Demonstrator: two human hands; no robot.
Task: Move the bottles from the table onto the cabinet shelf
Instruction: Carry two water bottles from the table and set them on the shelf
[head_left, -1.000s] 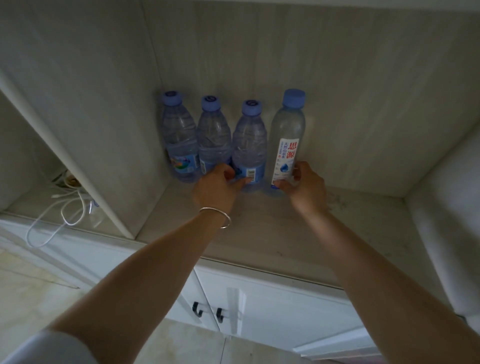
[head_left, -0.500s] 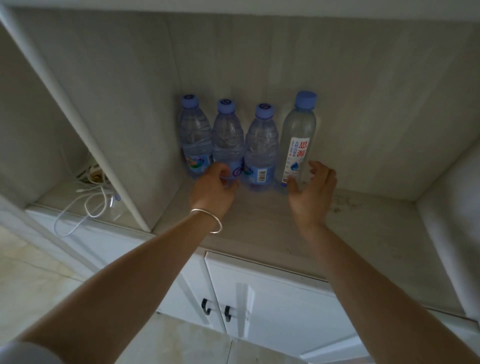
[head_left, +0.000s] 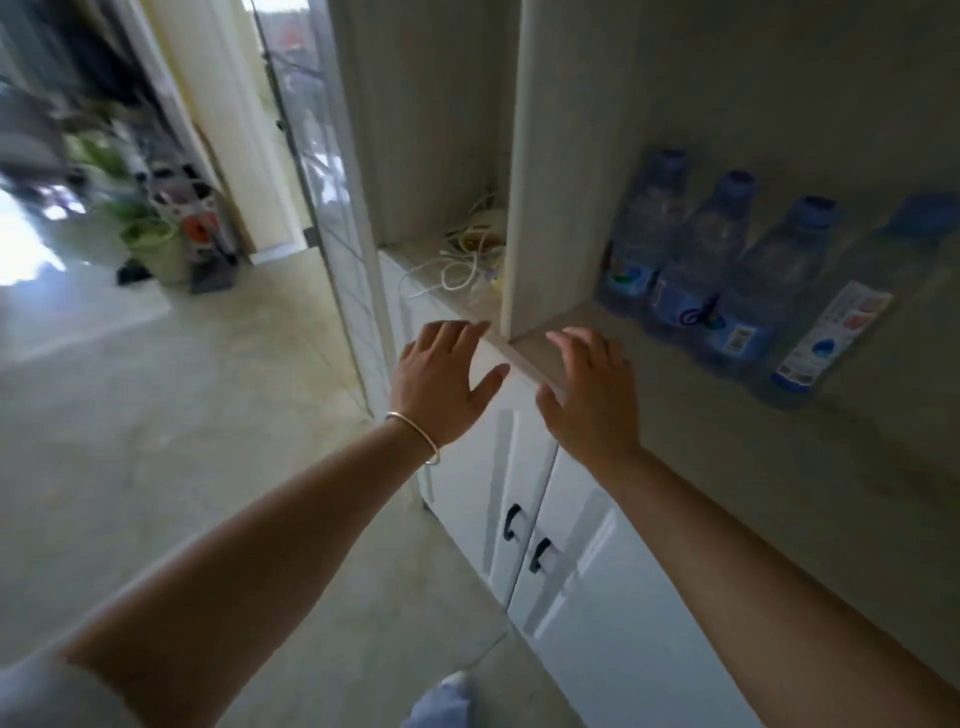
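Several clear water bottles with blue caps stand in a row at the back of the cabinet shelf (head_left: 675, 415): three short ones (head_left: 691, 260) and a taller bottle with a white label (head_left: 852, 317) at the right end. My left hand (head_left: 441, 384), with a thin bracelet on the wrist, hovers in front of the shelf's front edge, fingers spread and empty. My right hand (head_left: 587, 395) is beside it, just over the shelf edge, also spread and holding nothing. Both hands are well left of the bottles and apart from them. The view is blurred.
A vertical divider panel (head_left: 540, 182) separates the bottles' bay from a left bay holding a white coiled cable (head_left: 462, 265). Below are white cabinet doors with black handles (head_left: 527, 538). To the left lies tiled floor (head_left: 156, 415), a glass door and plant pots (head_left: 156, 244).
Both hands let go of the bottles and drew back to the shelf's front edge. The camera swung left, so the bottles now sit at the right and the room shows.
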